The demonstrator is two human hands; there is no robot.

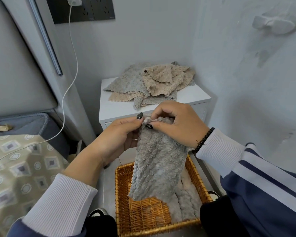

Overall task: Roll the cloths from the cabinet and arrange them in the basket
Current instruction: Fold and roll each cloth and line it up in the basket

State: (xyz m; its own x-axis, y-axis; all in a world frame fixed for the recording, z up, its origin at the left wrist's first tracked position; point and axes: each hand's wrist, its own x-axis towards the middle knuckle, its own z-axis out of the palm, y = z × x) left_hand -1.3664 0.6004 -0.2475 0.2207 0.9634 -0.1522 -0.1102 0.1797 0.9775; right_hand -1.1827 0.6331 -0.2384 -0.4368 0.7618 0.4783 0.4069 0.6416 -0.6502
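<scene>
Both hands raised together, left hand (120, 134) and right hand (176, 122) pinching, fingers curled

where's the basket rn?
Head view, bottom centre: the wicker basket sits low in front of the white cabinet, under the grey cloth both hands hold; rolled cloths fill its right side.

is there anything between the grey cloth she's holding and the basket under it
Nothing visible. The grey cloth, pinched at its top by both hands, hangs straight over the basket. Rolled cloths fill its right side; the left side is bare wicker.
</scene>
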